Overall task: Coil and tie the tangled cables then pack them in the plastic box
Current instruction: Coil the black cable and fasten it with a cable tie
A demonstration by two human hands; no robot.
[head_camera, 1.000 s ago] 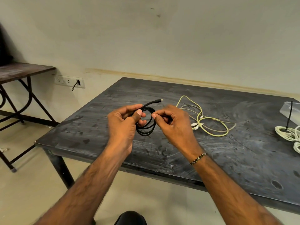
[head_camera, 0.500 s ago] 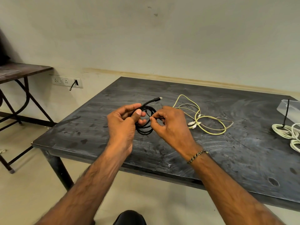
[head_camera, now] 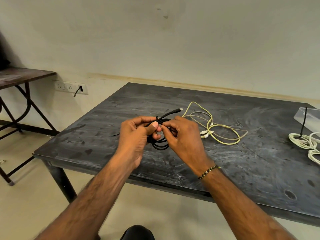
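Observation:
A coiled black cable (head_camera: 160, 144) hangs between my hands above the dark table (head_camera: 233, 167). My left hand (head_camera: 136, 135) grips the coil, thumb on top. My right hand (head_camera: 183, 137) pinches something small at the coil right beside that thumb; what it is I cannot make out. One plug end of the black cable (head_camera: 180, 109) sticks out past my fingers. A loose yellow and grey cable tangle (head_camera: 220, 130) lies on the table to the right. A clear plastic box (head_camera: 308, 118) stands at the right edge, with a coiled white cable (head_camera: 304, 141) in front of it.
A thin black tie (head_camera: 303, 122) stands up from the white coil against the box. Another thin black strip (head_camera: 114, 135) lies on the table left of my hands. A second table (head_camera: 22, 75) and a wall socket (head_camera: 71, 87) are at the left.
My right hand has moved in closer to my left thumb at the coil. The view has shifted slightly left.

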